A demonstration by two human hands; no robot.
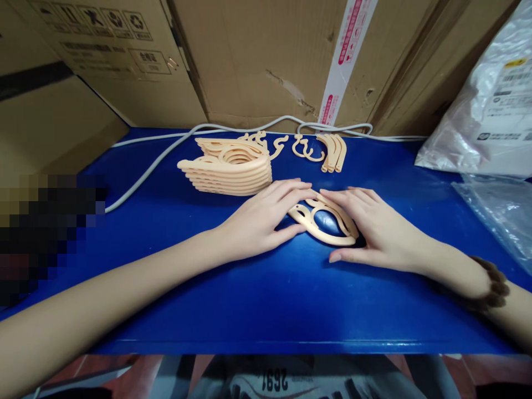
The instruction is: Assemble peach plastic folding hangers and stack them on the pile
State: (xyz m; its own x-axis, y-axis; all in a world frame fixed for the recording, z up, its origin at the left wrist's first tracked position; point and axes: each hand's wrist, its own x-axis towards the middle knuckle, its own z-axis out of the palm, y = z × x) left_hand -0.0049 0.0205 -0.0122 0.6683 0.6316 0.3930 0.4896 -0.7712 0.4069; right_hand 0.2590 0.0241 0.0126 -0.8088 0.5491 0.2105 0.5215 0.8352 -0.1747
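Note:
A peach-coloured plastic folding hanger [332,240], folded into a compact curved shape, lies on the blue tabletop [266,310] between my hands. My left hand [266,219] grips its left end, thumb at the near edge and fingers over the far side. Around the right end curves my right hand [376,230], fingers along the far edge and thumb lower down in front. Fingers partly hide both ends. Behind my left hand stands a neat stack of matching folded hangers [233,180].
Loose hanger hooks [307,151] and curved hanger arms [336,153] lie at the back. A white cable [166,160] runs along the rear. Cardboard boxes [257,61] wall off the back and left. A plastic mailing bag [474,122] and clear film [494,208] occupy the right.

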